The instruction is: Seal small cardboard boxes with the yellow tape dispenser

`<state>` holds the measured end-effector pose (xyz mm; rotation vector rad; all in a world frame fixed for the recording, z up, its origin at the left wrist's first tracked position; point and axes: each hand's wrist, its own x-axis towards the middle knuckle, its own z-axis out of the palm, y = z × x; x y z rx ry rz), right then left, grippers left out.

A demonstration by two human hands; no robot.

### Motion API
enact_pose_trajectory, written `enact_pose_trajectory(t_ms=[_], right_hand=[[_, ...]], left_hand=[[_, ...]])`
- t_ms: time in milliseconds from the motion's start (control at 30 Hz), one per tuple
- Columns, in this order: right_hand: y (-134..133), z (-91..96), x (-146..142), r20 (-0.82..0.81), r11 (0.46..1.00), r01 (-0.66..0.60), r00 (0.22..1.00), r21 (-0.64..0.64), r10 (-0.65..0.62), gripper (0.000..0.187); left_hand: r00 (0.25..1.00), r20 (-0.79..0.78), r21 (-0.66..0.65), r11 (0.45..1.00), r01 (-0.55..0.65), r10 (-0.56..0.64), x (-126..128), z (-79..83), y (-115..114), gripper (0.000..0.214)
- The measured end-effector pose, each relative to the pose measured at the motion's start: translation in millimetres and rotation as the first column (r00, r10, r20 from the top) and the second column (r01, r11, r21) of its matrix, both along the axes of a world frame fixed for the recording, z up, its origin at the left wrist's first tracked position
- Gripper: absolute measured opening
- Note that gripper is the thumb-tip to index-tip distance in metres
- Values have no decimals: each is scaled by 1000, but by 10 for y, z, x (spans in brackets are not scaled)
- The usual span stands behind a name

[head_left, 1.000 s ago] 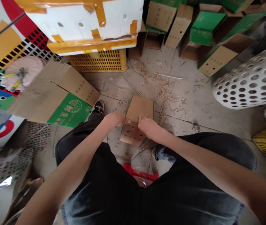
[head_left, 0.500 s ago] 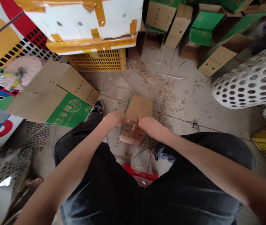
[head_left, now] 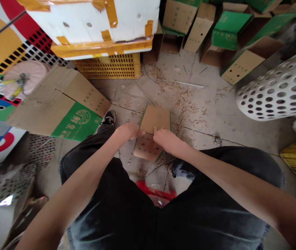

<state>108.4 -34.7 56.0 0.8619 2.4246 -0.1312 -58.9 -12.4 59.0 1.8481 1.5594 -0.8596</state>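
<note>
Cardboard carton piece [head_left: 152, 119] stays gripped by the left hand [head_left: 128, 131] and right hand [head_left: 165, 141], barely shifted.

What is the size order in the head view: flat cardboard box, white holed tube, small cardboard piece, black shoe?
The flat cardboard box and white holed tube look alike, unranked; then small cardboard piece; then black shoe.

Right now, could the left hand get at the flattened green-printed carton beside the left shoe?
Probably yes. The left hand is at the edge of the folded cardboard piece, and the flattened carton lies close on that side, just past the black sneaker. Nothing appears to block the way over the shoe.
</note>
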Motion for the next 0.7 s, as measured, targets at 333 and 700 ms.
enact_pose_trajectory(t_ms=[333, 700], right_hand=[[-65, -19, -23, -14, 994, 99, 995, 52, -98, 56], [-41, 87, -17, 48, 998, 64, 997, -3, -64, 59]], left_hand=[[999, -32, -43, 999, -20, 18, 58, 127, -3, 68], [1000, 2, -51, 999, 4, -4, 18, 32, 10, 71]])
